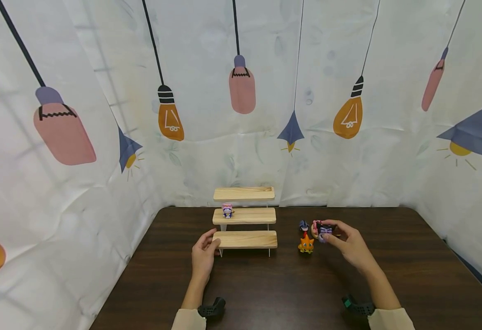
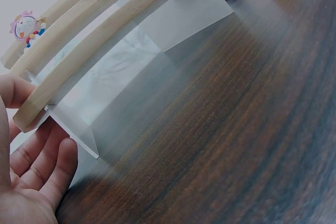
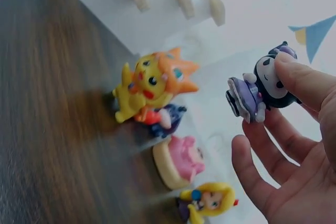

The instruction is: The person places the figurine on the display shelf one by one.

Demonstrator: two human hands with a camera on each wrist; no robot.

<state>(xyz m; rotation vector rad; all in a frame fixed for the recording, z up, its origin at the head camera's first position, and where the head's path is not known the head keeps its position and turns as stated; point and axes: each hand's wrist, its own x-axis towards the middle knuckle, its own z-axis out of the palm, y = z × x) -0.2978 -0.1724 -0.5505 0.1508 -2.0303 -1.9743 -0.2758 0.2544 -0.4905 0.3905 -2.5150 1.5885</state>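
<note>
A three-tier wooden display shelf (image 1: 245,239) with clear side supports stands at the table's back. My left hand (image 1: 204,254) grips the left end of its lowest board; the left wrist view shows the fingers curled beneath. On the middle board, at the left, sits a small pink-and-blue figurine (image 1: 227,211). My right hand (image 1: 350,245) pinches a black-and-purple figurine (image 3: 262,85) by its head, raised above the table. Below it stand a yellow-and-orange figurine (image 3: 149,80), a dark blue one (image 3: 170,119), a pink one in a tan base (image 3: 184,161) and a yellow-haired one (image 3: 212,200).
The dark wooden table (image 1: 282,288) extends toward me. A white cloth backdrop (image 1: 257,160) printed with lamps hangs behind the table and along its sides.
</note>
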